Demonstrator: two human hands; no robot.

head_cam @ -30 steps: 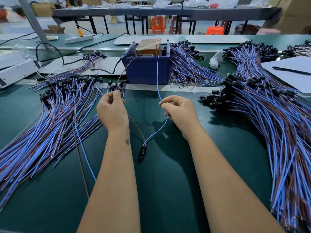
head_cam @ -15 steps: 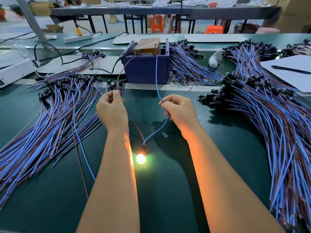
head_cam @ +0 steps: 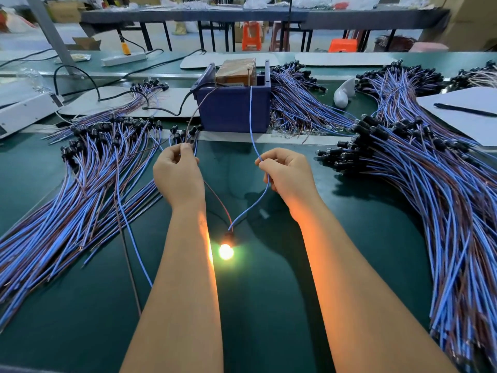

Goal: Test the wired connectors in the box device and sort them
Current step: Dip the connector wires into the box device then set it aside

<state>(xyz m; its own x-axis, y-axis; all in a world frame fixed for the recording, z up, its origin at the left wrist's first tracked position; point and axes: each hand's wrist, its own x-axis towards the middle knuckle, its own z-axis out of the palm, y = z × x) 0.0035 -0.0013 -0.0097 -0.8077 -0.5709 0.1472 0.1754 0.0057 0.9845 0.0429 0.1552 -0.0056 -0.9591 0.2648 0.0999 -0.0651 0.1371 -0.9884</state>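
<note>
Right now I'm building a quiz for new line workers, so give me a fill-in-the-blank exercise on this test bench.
1. The lamp at the end of the tested lead is ____.
2. The right hand pinches the ____ wire.
3. Both wires run up to the blue ____.
4. The left hand holds the ____ wire.

Missing words: lit; blue; box; brown
</note>
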